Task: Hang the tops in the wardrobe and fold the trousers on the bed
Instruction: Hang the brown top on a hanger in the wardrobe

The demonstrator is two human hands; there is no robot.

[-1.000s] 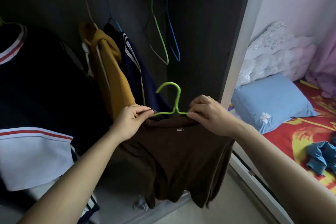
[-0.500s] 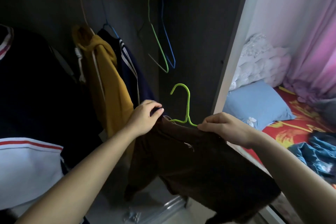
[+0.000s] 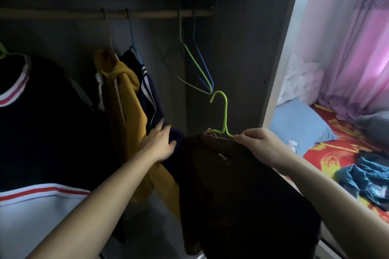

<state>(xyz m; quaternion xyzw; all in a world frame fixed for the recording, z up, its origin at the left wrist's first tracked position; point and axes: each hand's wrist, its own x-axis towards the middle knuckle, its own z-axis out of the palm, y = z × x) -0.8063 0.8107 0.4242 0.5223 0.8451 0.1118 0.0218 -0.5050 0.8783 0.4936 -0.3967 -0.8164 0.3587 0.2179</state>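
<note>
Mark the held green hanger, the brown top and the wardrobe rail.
held green hanger [image 3: 225,114]: head view, on its upright stem below the hook.
brown top [image 3: 237,191]: head view, on the fabric of its body.
wardrobe rail [image 3: 151,14]: head view, bare stretch between hung hangers.

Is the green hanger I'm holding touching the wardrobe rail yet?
Apart. The head view shows the green hanger in the right hand, its hook well below the rail, with dark wardrobe wall between.
</note>
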